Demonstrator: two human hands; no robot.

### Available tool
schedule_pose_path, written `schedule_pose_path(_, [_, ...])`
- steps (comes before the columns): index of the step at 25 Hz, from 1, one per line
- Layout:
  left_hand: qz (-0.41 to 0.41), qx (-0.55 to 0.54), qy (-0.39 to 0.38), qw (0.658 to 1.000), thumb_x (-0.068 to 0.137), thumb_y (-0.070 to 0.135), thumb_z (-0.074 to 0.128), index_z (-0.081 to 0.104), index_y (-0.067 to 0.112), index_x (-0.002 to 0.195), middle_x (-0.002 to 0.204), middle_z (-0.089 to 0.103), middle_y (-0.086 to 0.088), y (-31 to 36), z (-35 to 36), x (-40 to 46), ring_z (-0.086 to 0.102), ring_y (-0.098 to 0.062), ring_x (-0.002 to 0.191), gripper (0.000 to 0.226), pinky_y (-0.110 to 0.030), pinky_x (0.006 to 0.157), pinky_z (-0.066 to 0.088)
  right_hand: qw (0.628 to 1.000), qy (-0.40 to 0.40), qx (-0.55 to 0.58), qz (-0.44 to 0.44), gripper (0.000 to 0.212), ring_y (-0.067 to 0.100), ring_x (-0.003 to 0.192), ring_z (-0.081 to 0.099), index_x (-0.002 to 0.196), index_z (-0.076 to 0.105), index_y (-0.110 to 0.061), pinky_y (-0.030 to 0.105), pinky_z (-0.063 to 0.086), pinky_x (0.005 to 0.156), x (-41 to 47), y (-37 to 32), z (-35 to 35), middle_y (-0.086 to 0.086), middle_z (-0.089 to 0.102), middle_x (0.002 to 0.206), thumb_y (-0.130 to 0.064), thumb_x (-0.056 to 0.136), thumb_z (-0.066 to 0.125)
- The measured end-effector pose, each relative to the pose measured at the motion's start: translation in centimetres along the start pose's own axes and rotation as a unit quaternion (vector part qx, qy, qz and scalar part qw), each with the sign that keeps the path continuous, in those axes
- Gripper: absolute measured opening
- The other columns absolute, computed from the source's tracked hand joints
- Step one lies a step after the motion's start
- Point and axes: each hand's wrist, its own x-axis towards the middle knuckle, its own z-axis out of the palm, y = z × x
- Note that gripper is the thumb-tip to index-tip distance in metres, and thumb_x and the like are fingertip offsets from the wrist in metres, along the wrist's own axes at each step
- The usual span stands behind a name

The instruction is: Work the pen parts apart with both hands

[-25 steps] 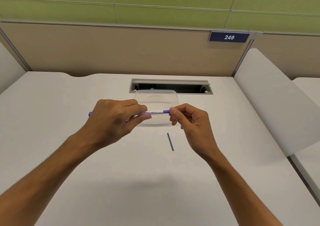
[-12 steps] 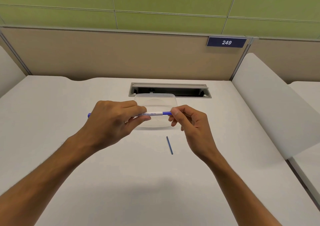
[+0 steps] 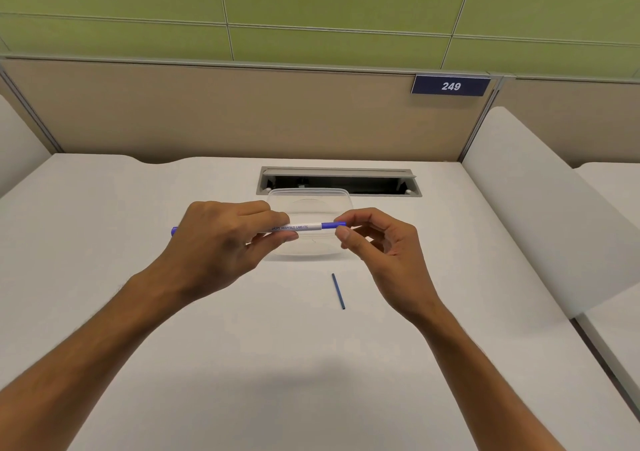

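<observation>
My left hand (image 3: 221,242) grips a white pen (image 3: 301,227) with blue ends, held level above the white desk (image 3: 104,277). Printed text runs along its barrel. My right hand (image 3: 377,249) pinches the pen's blue right tip between thumb and forefinger. A thin dark blue refill rod (image 3: 338,291) lies loose on the desk just below and between my hands. Behind the pen sits a clear plastic container (image 3: 311,201), partly hidden by my fingers.
An open cable slot (image 3: 339,180) is cut into the desk behind the container. A beige partition (image 3: 207,111) with a blue sign reading 249 (image 3: 450,86) closes off the back. A white side panel (image 3: 540,215) rises at the right.
The hands keep the same hold on the pen. The right fingers have shifted slightly at the blue tip, showing more of it. The view has tilted a little upward.
</observation>
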Motion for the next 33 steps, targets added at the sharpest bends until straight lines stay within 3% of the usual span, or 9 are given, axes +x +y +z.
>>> schedule_pose_path(3, [0.004,-0.004,-0.002,1.0,0.092,0.035,0.059,0.073,0.017,0.088,0.062,0.056,0.005,0.07,0.06,0.09,0.034,-0.015,0.05,0.022,-0.027,0.041,0.031,1.0,0.009,0.003,0.005,0.004,0.006,0.078,0.067,0.093,0.071,-0.034,0.017,0.052,0.067,0.0,0.02,0.15,-0.016,0.073,0.087,-0.032,0.091,0.069])
schedule_pose_path(6, [0.007,-0.004,-0.003,1.0,0.091,0.034,0.059,0.073,0.017,0.089,0.062,0.057,0.004,0.1,0.11,0.17,0.034,-0.015,0.05,0.022,-0.028,0.041,0.032,1.0,0.015,0.005,0.005,0.014,0.003,0.067,0.064,0.086,0.072,-0.03,0.011,0.046,0.06,0.02,0.0,0.39,-0.009,0.071,0.074,-0.038,0.093,0.063])
schedule_pose_path(12, [0.003,-0.004,-0.008,1.0,0.091,0.035,0.058,0.073,0.018,0.088,0.061,0.057,0.005,-0.02,0.19,0.2,0.034,-0.015,0.05,0.023,-0.026,0.042,0.031,1.0,-0.012,0.014,0.002,0.013,0.003,0.064,0.063,0.084,0.072,-0.024,0.01,0.044,0.06,0.06,0.12,0.01,-0.007,0.07,0.071,-0.025,0.095,0.064])
schedule_pose_path(17, [0.002,-0.007,-0.005,1.0,0.092,0.035,0.057,0.073,0.018,0.087,0.061,0.056,0.005,-0.1,0.29,0.28,0.035,-0.016,0.049,0.024,-0.028,0.04,0.032,1.0,-0.012,0.009,-0.002,0.013,0.005,0.069,0.065,0.091,0.072,-0.031,0.016,0.048,0.061,0.01,0.06,-0.27,-0.014,0.071,0.078,-0.019,0.093,0.067])
schedule_pose_path(20, [0.002,-0.008,-0.007,1.0,0.091,0.035,0.058,0.073,0.019,0.088,0.061,0.056,0.005,-0.01,0.4,0.25,0.034,-0.015,0.049,0.022,-0.027,0.041,0.031,1.0,0.004,0.012,0.006,0.008,0.007,0.071,0.066,0.093,0.072,-0.034,0.028,0.054,0.066,-0.13,0.11,-0.07,-0.013,0.073,0.085,-0.027,0.089,0.07])
schedule_pose_path(25, [0.0,-0.009,-0.012,1.0,0.092,0.036,0.056,0.073,0.019,0.089,0.062,0.057,0.005,0.17,0.54,0.3,0.038,-0.017,0.048,0.024,-0.029,0.04,0.034,1.0,0.015,0.02,0.01,0.015,0.007,0.061,0.063,0.085,0.073,-0.027,0.011,0.044,0.057,-0.07,0.14,0.26,-0.002,0.072,0.073,-0.035,0.093,0.064])
schedule_pose_path(29, [0.001,-0.007,-0.013,1.0,0.092,0.036,0.057,0.073,0.019,0.088,0.062,0.056,0.006,0.26,0.49,0.41,0.037,-0.016,0.049,0.024,-0.027,0.041,0.032,1.0,0.008,0.018,0.01,0.026,0.006,0.058,0.061,0.076,0.073,-0.023,0.009,0.042,0.056,0.06,0.18,0.13,-0.003,0.071,0.068,-0.04,0.092,0.06])
schedule_pose_path(33, [0.003,-0.006,-0.011,1.0,0.092,0.036,0.056,0.073,0.019,0.088,0.062,0.056,0.005,0.24,0.46,0.58,0.035,-0.015,0.05,0.025,-0.026,0.042,0.032,1.0,-0.005,0.015,0.0,0.019,0.004,0.06,0.061,0.08,0.073,-0.024,0.009,0.043,0.058,0.09,0.25,-0.35,-0.005,0.072,0.07,-0.028,0.095,0.062])
